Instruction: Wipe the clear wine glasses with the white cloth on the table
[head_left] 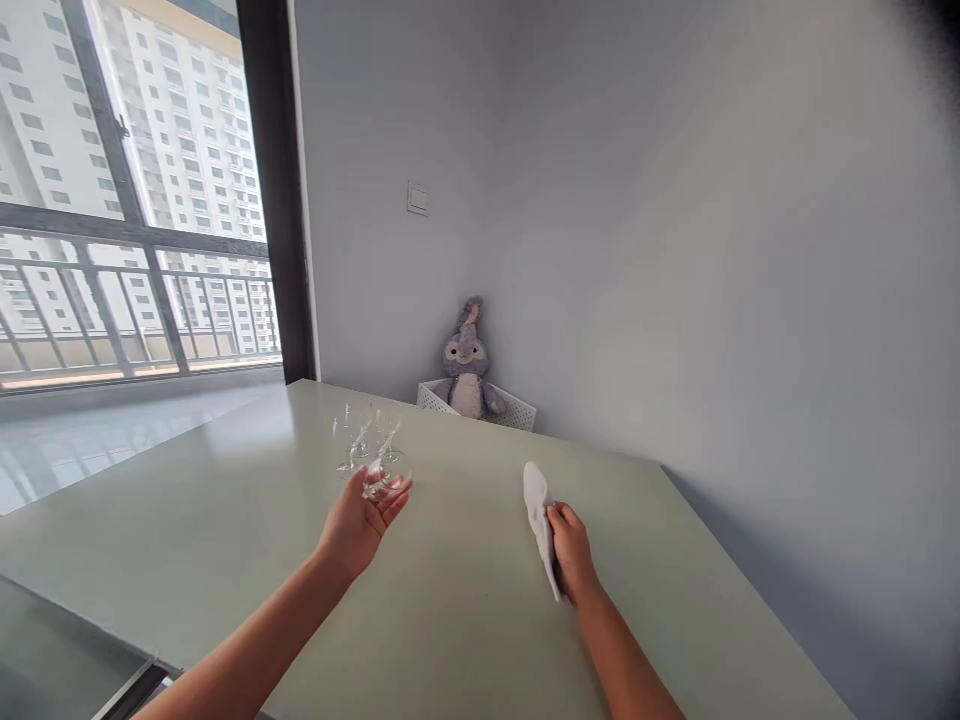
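Observation:
On the left side of the table, my left hand [364, 520] has its fingers curled around a clear stemmed glass [394, 472]. That glass is tilted, and its outline is hard to make out against the others. Just beyond it stand several more clear stemmed glasses [349, 440], close together and overlapping in view. My right hand [571, 545] grips a folded white cloth [537, 505] between thumb and fingers, above the right part of the table. The two hands are well apart.
The pale green glossy table [450, 600] reaches back toward the wall corner. Behind its far edge, a grey plush toy [468, 385] sits in a white perforated basket [517, 410]. A large window [142, 235] is on the left, and a grey wall [712, 250] on the right.

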